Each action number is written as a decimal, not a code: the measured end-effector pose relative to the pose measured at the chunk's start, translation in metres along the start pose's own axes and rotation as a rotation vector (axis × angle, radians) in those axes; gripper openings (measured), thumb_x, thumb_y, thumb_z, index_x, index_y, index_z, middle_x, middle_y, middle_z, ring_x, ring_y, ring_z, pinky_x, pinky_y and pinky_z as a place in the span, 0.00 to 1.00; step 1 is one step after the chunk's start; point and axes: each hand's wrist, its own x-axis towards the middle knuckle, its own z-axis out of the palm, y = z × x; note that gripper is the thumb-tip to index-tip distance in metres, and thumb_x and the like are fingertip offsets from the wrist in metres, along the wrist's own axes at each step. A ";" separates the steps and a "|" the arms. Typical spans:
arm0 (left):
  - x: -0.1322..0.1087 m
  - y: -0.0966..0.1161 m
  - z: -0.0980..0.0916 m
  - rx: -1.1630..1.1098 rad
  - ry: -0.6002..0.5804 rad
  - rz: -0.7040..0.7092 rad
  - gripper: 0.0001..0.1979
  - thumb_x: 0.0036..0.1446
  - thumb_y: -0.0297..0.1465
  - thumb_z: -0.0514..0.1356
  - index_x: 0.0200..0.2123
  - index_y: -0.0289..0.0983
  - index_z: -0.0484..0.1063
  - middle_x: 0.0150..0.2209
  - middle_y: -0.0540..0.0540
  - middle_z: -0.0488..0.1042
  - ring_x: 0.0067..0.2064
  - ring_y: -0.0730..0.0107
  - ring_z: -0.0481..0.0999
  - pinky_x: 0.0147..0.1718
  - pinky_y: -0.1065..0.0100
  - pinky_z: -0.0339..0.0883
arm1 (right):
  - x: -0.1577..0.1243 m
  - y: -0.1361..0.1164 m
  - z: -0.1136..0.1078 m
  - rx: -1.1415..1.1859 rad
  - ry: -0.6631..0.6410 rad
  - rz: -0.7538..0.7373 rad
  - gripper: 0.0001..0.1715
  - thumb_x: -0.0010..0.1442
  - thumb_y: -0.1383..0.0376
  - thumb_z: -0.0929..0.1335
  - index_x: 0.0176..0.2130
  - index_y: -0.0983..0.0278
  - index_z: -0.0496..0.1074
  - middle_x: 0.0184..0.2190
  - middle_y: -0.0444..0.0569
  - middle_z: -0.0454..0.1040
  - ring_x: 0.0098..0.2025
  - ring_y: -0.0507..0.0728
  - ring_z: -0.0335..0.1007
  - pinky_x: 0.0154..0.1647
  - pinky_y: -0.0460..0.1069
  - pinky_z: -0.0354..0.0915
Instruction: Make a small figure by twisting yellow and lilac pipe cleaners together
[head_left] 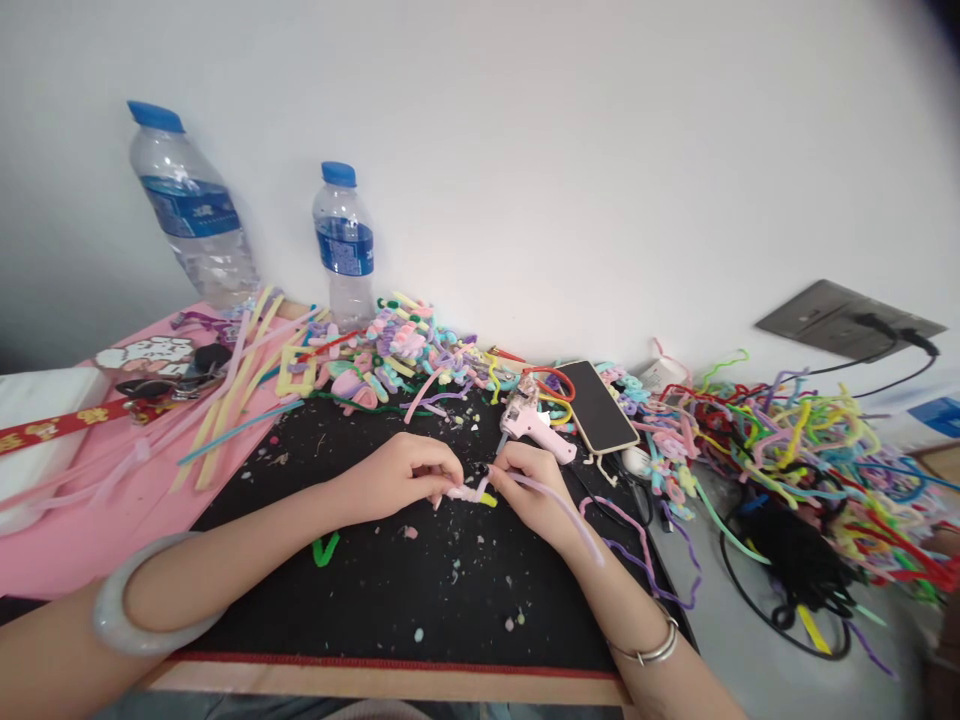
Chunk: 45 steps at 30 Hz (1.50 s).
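Observation:
Low over a black mat (375,600), both hands pinch a pale lilac pipe cleaner (574,520). My left hand (412,475) grips its folded or coiled end between thumb and fingertips. Thumb and index finger of my right hand (534,490) close on it a short way along, and the loose tail runs back over that wrist. Between the hands the strand is bent in a zigzag. A short yellow piece (489,499) shows just below it; whether they are joined I cannot tell. Behind my right hand lies a pink glue gun (538,430).
Two water bottles (343,245) stand by the wall. A phone (598,408) lies right of the glue gun. Pipe cleaner pieces (405,335) are heaped behind the mat, with a larger tangle (795,430) at right beside a black cable (795,550). A green scrap (325,549) lies near my left forearm.

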 end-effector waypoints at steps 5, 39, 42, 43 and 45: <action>0.001 -0.006 0.003 -0.179 -0.037 -0.119 0.04 0.53 0.28 0.58 0.31 0.34 0.71 0.24 0.51 0.72 0.25 0.74 0.73 0.27 0.74 0.66 | 0.000 0.000 0.001 -0.013 -0.017 0.019 0.18 0.58 0.65 0.63 0.19 0.64 0.59 0.18 0.40 0.59 0.23 0.49 0.55 0.24 0.45 0.52; 0.003 0.001 0.003 -0.288 0.032 -0.176 0.06 0.50 0.30 0.61 0.31 0.34 0.74 0.25 0.50 0.74 0.26 0.74 0.70 0.28 0.72 0.64 | -0.003 -0.004 0.004 0.039 -0.097 0.000 0.19 0.61 0.67 0.59 0.20 0.63 0.56 0.18 0.40 0.57 0.21 0.48 0.52 0.23 0.45 0.51; 0.004 0.000 0.003 -0.281 0.072 -0.178 0.06 0.49 0.31 0.61 0.30 0.34 0.73 0.25 0.50 0.73 0.26 0.74 0.70 0.27 0.73 0.63 | -0.004 -0.007 0.003 0.024 -0.100 -0.022 0.18 0.62 0.67 0.58 0.21 0.64 0.58 0.18 0.41 0.58 0.22 0.49 0.54 0.24 0.45 0.52; 0.004 0.000 0.003 -0.281 0.088 -0.178 0.06 0.49 0.31 0.61 0.30 0.34 0.73 0.24 0.51 0.73 0.26 0.74 0.70 0.27 0.73 0.63 | -0.004 -0.008 0.003 0.017 -0.104 -0.031 0.18 0.62 0.67 0.57 0.21 0.64 0.58 0.19 0.41 0.59 0.22 0.49 0.54 0.24 0.45 0.52; 0.004 0.000 0.002 -0.286 0.115 -0.176 0.07 0.49 0.32 0.61 0.30 0.34 0.73 0.23 0.51 0.72 0.25 0.74 0.69 0.27 0.73 0.63 | -0.005 -0.010 0.002 0.005 -0.116 -0.048 0.17 0.62 0.67 0.57 0.23 0.64 0.59 0.20 0.41 0.59 0.23 0.49 0.55 0.25 0.46 0.53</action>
